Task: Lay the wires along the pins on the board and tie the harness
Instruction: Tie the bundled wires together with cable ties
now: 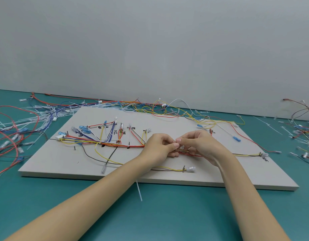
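A grey board (63,159) lies on the green table with dark pins and handwritten marks. A harness of red, yellow, blue, white and brown wires (115,145) runs along its middle, branching to blue and clear terminals at the left. My left hand (160,146) and my right hand (200,145) meet over the bundle at mid-board. Both pinch a small piece, apparently a cable tie, around the red and yellow wires (190,154). The fingers hide the grip itself. A yellow-brown branch (169,169) ends at a clear terminal near the front.
Loose wires and white cable ties (37,117) are piled left of the board, more wires (160,110) lie along its far edge and at the right (301,131). One white cable tie (139,191) lies before the board's front edge. A grey wall stands behind.
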Action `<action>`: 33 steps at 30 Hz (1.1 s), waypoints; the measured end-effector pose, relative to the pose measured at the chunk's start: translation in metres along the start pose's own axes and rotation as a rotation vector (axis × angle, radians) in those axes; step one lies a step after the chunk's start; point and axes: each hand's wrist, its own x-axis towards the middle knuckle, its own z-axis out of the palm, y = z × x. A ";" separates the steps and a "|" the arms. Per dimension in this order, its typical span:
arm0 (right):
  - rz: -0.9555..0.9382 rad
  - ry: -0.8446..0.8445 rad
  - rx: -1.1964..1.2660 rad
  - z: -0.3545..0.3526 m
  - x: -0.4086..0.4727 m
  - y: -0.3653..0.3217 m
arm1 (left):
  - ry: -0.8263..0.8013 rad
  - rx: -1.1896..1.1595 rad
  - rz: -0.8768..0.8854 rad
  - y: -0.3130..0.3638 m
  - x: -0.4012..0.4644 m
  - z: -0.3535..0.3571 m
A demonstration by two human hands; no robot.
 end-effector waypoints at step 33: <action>-0.091 0.043 -0.142 0.003 -0.003 -0.003 | 0.057 -0.055 -0.010 0.003 -0.003 -0.002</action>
